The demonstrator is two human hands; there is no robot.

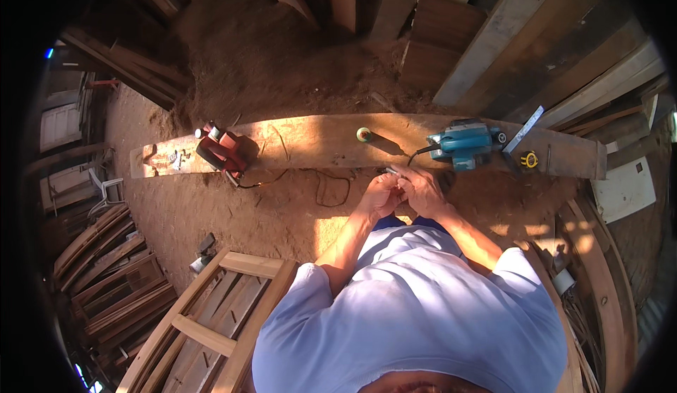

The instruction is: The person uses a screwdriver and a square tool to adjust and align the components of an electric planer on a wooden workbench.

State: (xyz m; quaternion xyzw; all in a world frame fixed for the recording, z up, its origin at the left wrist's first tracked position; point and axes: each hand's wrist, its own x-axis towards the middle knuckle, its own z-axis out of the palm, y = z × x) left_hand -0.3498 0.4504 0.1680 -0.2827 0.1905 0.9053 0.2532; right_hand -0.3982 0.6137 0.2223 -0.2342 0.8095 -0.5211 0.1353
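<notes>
Grey and slim, too small to identify: a little piece (391,172) pinched just off the near edge of the long wooden plank (321,143), a little past the middle of its length. Clamped on it, fingertips of both the left hand (381,194) and the right hand (422,188), drawn in close and touching one another; cannot tell the exact share of each in the grip. Farther back from the plank, behind the wrists, a pale blue shirt (416,301) with short sleeves, patched with sunlight. On the plank, just beyond the hands, a short cylinder (364,135) with a greenish rim, throwing a dark shadow. On the plank's right half, a teal power planer (465,145), with a dark cable (423,150) curving toward the near edge; beside it, a metal straightedge (524,129) slanting out over the far edge, and a yellow tape measure (529,159) closer to the right end. Toward the plank's left end, a red power tool (224,150), then some small metal bits (176,159). Below the near edge, brown earth (282,217) in sun and shade. Nearer than the plank, at left, a pale wooden frame (250,265). Past the far edge, leaning boards (508,40); off the right end, a white panel (626,190).
</notes>
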